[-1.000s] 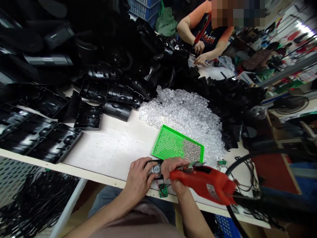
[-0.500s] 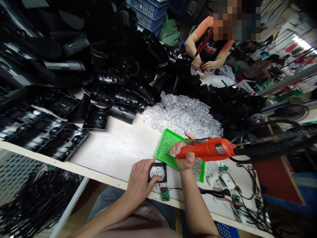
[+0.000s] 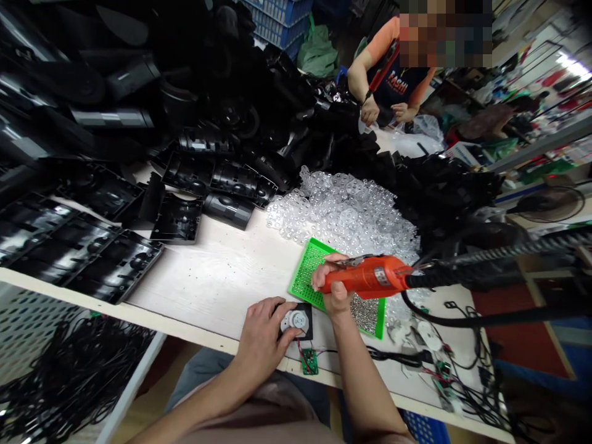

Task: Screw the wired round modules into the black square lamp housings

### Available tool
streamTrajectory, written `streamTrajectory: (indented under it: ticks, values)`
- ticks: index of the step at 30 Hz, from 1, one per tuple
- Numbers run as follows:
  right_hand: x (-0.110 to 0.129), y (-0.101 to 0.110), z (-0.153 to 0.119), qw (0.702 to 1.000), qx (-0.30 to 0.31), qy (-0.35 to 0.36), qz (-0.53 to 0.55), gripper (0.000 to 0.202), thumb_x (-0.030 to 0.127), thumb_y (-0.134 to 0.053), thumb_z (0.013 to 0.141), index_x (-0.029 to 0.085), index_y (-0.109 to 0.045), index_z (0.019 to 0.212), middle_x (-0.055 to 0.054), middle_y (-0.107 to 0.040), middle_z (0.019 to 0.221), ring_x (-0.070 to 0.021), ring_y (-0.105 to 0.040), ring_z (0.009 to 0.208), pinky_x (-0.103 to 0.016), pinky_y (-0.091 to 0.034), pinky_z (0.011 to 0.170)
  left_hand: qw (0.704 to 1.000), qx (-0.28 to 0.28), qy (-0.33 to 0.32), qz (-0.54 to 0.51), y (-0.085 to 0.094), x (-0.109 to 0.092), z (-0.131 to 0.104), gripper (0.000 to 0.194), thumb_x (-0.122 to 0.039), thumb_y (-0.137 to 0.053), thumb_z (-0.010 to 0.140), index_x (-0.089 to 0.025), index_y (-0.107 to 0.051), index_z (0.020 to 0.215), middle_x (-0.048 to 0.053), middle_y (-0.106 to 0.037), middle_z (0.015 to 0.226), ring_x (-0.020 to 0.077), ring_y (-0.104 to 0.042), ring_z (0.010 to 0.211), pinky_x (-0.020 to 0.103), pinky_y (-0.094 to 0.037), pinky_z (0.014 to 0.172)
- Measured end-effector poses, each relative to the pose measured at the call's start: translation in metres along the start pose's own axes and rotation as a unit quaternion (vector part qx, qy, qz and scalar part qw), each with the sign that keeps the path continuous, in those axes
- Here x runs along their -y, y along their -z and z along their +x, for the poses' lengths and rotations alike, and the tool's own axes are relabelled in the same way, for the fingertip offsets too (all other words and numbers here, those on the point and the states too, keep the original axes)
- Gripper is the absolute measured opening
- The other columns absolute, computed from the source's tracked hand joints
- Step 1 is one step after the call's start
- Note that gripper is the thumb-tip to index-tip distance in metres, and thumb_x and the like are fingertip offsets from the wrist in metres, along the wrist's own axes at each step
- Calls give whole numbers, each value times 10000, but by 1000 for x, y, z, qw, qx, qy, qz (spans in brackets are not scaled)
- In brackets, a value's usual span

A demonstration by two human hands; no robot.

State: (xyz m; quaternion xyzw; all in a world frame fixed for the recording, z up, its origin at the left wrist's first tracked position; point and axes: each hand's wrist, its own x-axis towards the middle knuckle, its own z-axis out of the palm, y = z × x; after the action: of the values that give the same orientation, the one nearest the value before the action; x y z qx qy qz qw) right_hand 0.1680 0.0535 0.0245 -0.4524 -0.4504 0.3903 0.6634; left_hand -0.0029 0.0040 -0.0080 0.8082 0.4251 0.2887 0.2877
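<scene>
My left hand [image 3: 266,330] grips a motor assembly [image 3: 296,320], a round white part on a black square base, at the table's near edge. Red wires run from it to a small green circuit board [image 3: 309,362]. In my right hand [image 3: 335,285] is an orange electric screwdriver [image 3: 370,277], held nearly level with its front end to the left. It hovers over a green perforated tray [image 3: 380,325], whose right part holds many small metal screws [image 3: 365,314]. The screwdriver's tip is hidden behind my fingers.
Behind the tray lies a heap of clear plastic discs [image 3: 346,203]. Black plastic shells [image 3: 111,265] cover the left and back. Cables and boards [image 3: 444,370] lie at the right, beside the screwdriver's black cord [image 3: 490,317]. A co-worker [image 3: 393,80] handles parts across the table.
My right hand and the screwdriver have shifted slightly left over the tray. My left thumb and fingers have closed in around the motor assembly. The co-worker's hands have moved apart.
</scene>
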Motion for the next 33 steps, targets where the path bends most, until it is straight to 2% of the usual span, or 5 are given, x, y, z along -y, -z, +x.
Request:
streamTrajectory:
  ticks: [6, 11, 16, 23, 33]
  values:
    - [42, -11, 1, 997, -66, 39, 10, 549, 619, -619, 741, 264, -534, 1151, 91, -435, 521, -103, -379, 375, -243, -369, 395, 1000, 2, -1, 2, -1, 1, -1, 301, -371, -588, 903, -245, -552, 1174, 73, -594, 1108, 247, -555, 1030, 404, -419, 850]
    - [79, -20, -28, 995, -67, 34, 72, 569, 683, -591, 752, 280, -557, 1152, 96, -432, 496, -98, -362, 347, -246, -376, 393, 1000, 4, -1, 5, -1, 1, -1, 287, -380, -575, 908, -254, -576, 1165, 74, -593, 1114, 247, -556, 1040, 404, -421, 864]
    - [65, -22, -53, 995, -87, 11, 48, 578, 686, -652, 697, 278, -584, 1100, 86, -453, 489, -112, -376, 353, -267, -391, 393, 1000, 2, 0, 6, -1, 0, 0, 281, -374, -581, 902, -257, -595, 1157, 74, -596, 1120, 246, -555, 1044, 404, -425, 875]
    - [56, -25, -51, 996, -80, 15, 30, 539, 675, -637, 718, 280, -570, 1079, 89, -439, 486, -116, -365, 350, -270, -368, 388, 1000, 9, 4, 13, 1, -1, 0, 272, -362, -590, 898, -269, -600, 1154, 66, -597, 1119, 240, -552, 1046, 392, -420, 876]
    - [48, -22, -60, 999, 11, 28, 32, 334, 583, -636, 779, 292, -589, 937, 75, -454, 509, -125, -407, 386, -295, -415, 443, 1000, 7, 5, 15, 2, -3, 2, 243, -341, -586, 898, -266, -618, 1126, 69, -600, 1105, 244, -555, 1037, 399, -426, 859]
